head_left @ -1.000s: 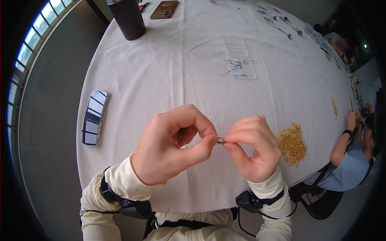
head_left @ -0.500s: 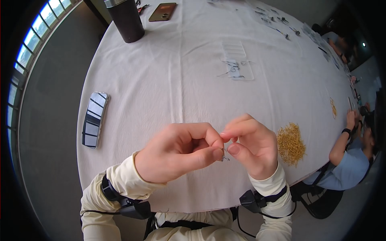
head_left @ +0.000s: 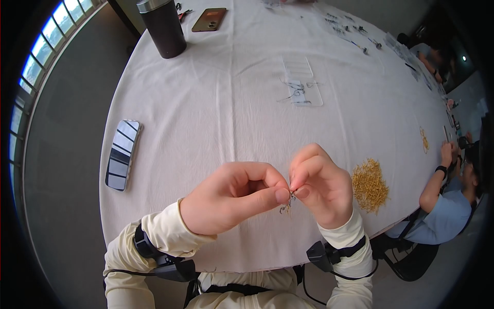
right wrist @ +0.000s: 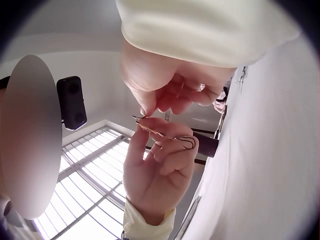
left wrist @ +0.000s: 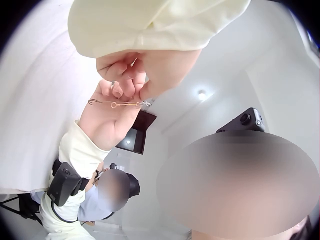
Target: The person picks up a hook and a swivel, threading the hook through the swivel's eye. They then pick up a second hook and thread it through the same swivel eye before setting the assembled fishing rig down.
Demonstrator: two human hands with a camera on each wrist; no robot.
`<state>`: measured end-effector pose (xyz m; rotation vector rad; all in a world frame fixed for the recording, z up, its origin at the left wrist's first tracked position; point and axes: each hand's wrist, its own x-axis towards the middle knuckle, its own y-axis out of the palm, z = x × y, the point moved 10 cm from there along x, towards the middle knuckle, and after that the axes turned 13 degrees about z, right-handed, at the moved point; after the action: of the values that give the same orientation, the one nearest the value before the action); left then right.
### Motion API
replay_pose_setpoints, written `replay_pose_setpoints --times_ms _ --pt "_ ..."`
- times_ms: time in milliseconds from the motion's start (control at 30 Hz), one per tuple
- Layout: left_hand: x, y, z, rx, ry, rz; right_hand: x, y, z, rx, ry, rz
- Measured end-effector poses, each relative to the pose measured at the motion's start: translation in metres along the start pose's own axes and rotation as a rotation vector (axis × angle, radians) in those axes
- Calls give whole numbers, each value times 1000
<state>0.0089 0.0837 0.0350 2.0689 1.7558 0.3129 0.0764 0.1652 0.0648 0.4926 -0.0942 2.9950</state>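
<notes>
Thumb and forefinger of my left hand [head_left: 234, 193] pinch a small cluster of dark fishing hooks [head_left: 286, 208] that hangs below the fingertips. In the left wrist view, a thin gold wire link [left wrist: 125, 104] with a ring at each end stretches out beside the fingertips, a dark hook [left wrist: 94, 102] at its far end. Close against the left fingertips, my right hand [head_left: 324, 190] pinches a dark hook end [right wrist: 138, 117] between thumb and forefinger. In the right wrist view, curved hooks [right wrist: 190, 142] lie across the left fingers. The fingertips partly hide where the parts meet.
A pile of gold links [head_left: 370, 185] lies right of my right hand. Ahead is a clear plastic case [head_left: 301, 90] with hooks. A phone [head_left: 122, 154] lies left; a dark tumbler [head_left: 163, 31] and another phone [head_left: 209, 19] stand farther back. Another person [head_left: 445, 193] sits at right.
Both hands have moved slightly nearer the body and to the right. The right fingers parted from the held piece, then closed in again, and the hooks now hang below the left fingertips.
</notes>
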Motion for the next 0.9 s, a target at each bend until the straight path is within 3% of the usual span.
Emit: replay_pose_setpoints --times_ms 67,267,433,900 --pt "-1 -1 -4 42 31 -44 -1 -4 10 -305 -10 -29" --pt "-2 -4 -15 158 161 -99 -2 -12 22 -509 -26 -137" --pt "1 -4 -15 69 247 -72 -3 -16 23 -555 -16 -175" --pt "-1 -8 -11 45 164 -132 -8 -27 21 -586 24 -264"
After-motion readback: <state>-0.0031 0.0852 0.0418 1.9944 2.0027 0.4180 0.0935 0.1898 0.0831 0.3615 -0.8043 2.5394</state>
